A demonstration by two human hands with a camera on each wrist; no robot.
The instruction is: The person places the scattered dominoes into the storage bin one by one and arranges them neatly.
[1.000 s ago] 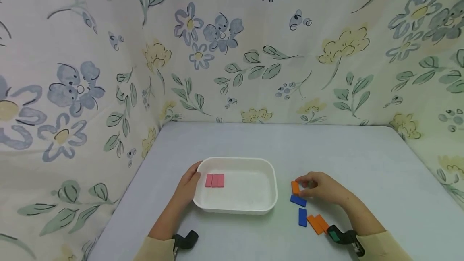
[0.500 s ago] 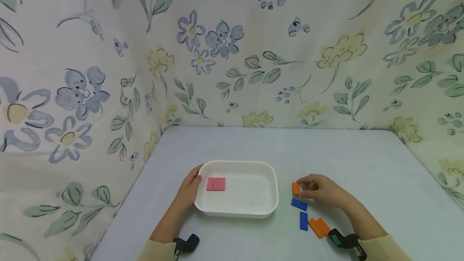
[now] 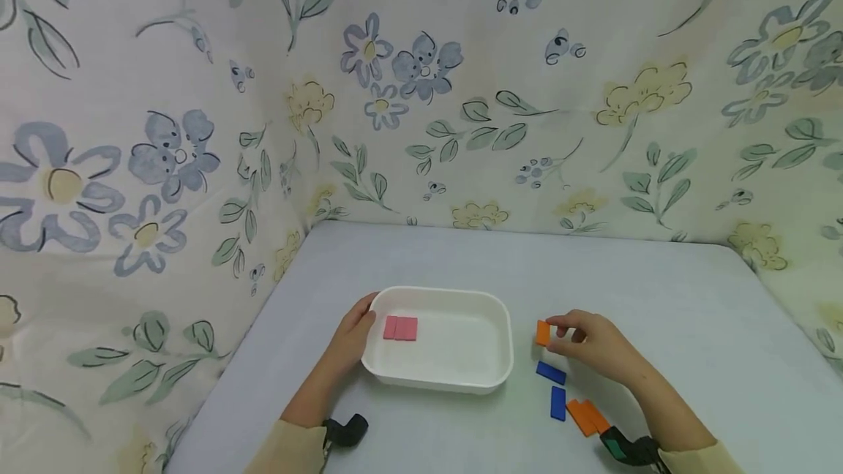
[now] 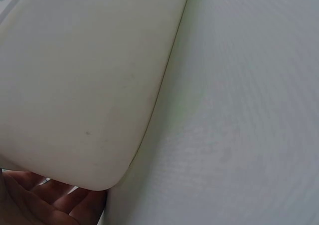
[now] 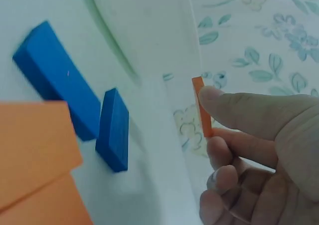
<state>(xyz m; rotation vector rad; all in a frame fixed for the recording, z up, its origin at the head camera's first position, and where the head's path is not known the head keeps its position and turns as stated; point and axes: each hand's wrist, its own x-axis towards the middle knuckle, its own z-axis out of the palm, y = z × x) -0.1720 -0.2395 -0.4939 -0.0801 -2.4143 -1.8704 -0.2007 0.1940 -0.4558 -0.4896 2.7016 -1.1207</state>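
Note:
My right hand (image 3: 588, 336) pinches an orange domino-like block (image 3: 543, 333) between thumb and fingers, held above the table. The right wrist view shows that orange block (image 5: 201, 107) edge-on at the fingertips. Two blue blocks (image 3: 551, 372) lie just below this hand. At the left end of a white tray (image 3: 454, 371), my left hand (image 3: 351, 335) grips the rim, thumb on top and fingers outside. From the left wrist, those curled fingers (image 4: 55, 197) show at the end of the tray wall (image 4: 89, 85). Pink blocks (image 3: 402, 328) lie side by side in the tray's left part.
More orange blocks (image 3: 582, 417) lie overlapping near the right wrist, partly behind the black wrist camera (image 3: 626, 448). The white table (image 3: 527, 262) has a floral curtain (image 3: 408, 152) along its back and sides.
My right hand has lifted the orange block away from the blue block it lay against. The left hand keeps its grip on the tray. The head view has shifted slightly.

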